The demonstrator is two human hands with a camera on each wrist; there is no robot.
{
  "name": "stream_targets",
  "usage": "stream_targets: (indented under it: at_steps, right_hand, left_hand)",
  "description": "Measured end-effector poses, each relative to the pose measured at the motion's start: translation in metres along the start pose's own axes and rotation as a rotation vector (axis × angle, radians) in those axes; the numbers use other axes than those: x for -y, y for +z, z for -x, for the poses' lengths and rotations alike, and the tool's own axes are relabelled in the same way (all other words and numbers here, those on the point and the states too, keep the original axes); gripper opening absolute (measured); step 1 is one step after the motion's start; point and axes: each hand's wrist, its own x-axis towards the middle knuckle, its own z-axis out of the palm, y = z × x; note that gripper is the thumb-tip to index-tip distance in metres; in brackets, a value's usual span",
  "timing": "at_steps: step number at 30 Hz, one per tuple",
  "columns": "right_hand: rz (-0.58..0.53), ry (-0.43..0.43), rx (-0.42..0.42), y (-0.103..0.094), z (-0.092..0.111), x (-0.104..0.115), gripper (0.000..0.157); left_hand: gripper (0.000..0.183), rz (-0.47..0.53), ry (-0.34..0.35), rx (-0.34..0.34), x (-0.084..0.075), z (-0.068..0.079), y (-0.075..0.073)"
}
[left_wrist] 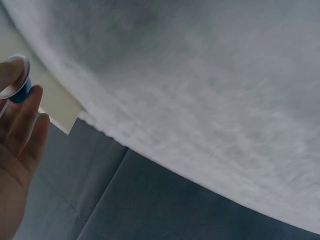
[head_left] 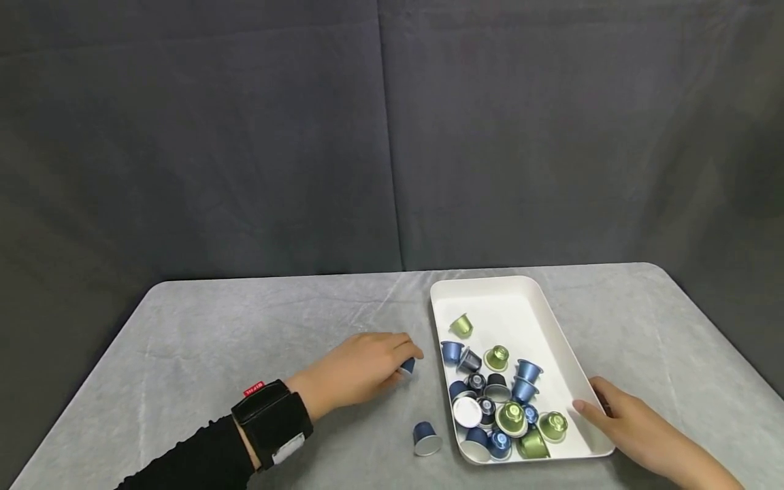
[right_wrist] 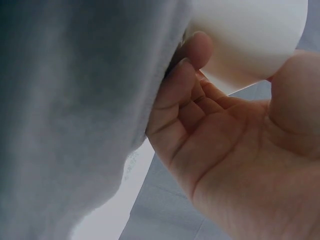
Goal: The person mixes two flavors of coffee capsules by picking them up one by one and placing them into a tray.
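Observation:
Left of the tray, my left hand (head_left: 361,364) pinches a blue coffee capsule (head_left: 407,366) between thumb and fingers, just above the table. In the left wrist view the capsule (left_wrist: 21,90) shows its pale rim and blue cup. My right hand (head_left: 640,425) grips the right side of the white tray (head_left: 560,347), thumb over the rim; in the right wrist view its curled fingers (right_wrist: 182,85) reach under the tray edge. Several blue, dark and green capsules lie in the tray, mostly toward the near end, among them a green capsule (head_left: 554,427).
Another dark blue capsule (head_left: 425,439) lies on its side on the grey table (head_left: 214,340), left of the tray's near corner. A dark grey curtain (head_left: 275,150) hangs behind the table's far edge.

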Motion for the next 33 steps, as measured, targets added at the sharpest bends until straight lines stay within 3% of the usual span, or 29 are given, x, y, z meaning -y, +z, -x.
stream_targets:
  at_steps: [5,9,16,27,33]
  right_hand:
    - [-0.004,-0.005,-0.004,0.0,0.001,0.001,0.042]
    - [-0.001,-0.011,-0.007,0.002,0.001,0.001,0.039]
    - [-0.001,-0.012,-0.01,0.001,0.001,0.001,0.039]
    - [0.006,-0.019,-0.011,0.001,0.001,0.0,0.036]
    - [-0.001,-0.017,-0.005,0.0,0.001,0.0,0.038]
  left_hand:
    - [0.029,-0.037,-0.055,-0.095,0.001,-0.019,-0.01]
    - [0.03,-0.015,-0.116,-0.112,-0.002,-0.029,-0.013]
    - [0.028,-0.036,-0.116,-0.056,-0.009,-0.047,-0.004]
    - [0.025,0.041,-0.143,0.063,-0.024,-0.067,0.011]
    - [0.024,0.042,-0.13,0.066,-0.029,-0.073,0.015]
